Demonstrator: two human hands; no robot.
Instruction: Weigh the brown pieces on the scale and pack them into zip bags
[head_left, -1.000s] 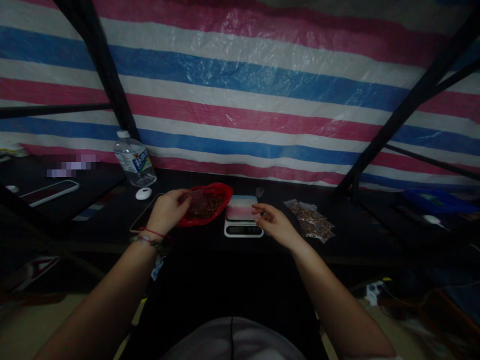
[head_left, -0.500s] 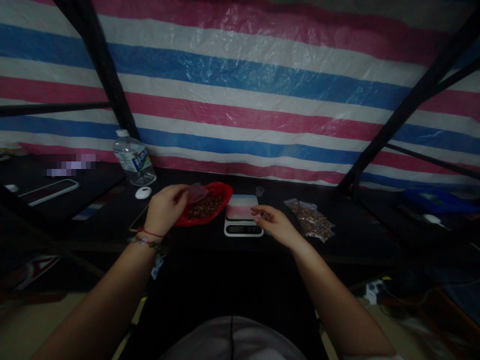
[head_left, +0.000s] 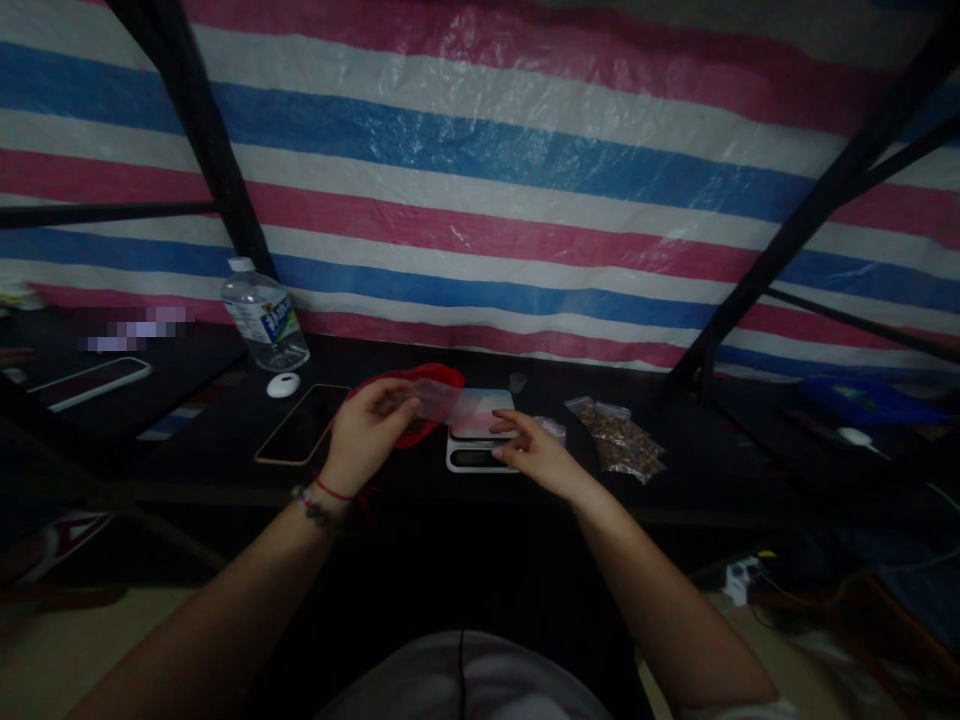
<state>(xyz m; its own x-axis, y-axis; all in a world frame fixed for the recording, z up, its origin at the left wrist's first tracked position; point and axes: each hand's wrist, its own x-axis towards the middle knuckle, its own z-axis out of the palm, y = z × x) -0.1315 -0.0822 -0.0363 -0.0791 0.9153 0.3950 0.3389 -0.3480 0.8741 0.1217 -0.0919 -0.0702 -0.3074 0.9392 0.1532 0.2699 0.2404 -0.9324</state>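
Note:
My left hand [head_left: 373, 425] pinches a small clear plastic bag [head_left: 436, 398] that reaches over the near side of the scale. Behind it lies a red plastic bag [head_left: 444, 374], largely covered by the hand; a little of its brown contents shows. The white digital scale [head_left: 463, 460] bears a pale pink-and-blue top. My right hand [head_left: 541, 455] hovers at the scale's right side, fingers apart with nothing between them. Just behind its knuckles a bit of clear plastic bag [head_left: 553, 428] shows. To the right lie several filled zip bags [head_left: 621, 440] of brown bits, overlapping.
A small clear cup [head_left: 517, 382] stands behind the scale. On the left are a phone [head_left: 304, 425], a white oval case [head_left: 283, 385] and a clear bottle [head_left: 266, 315]. Black metal posts [head_left: 217, 150] slant up at both sides before a striped sheet [head_left: 480, 200].
My left hand has moved right with the clear bag, from over the red bag toward the scale, uncovering the phone. My right hand has shifted slightly left and its fingers stay apart.

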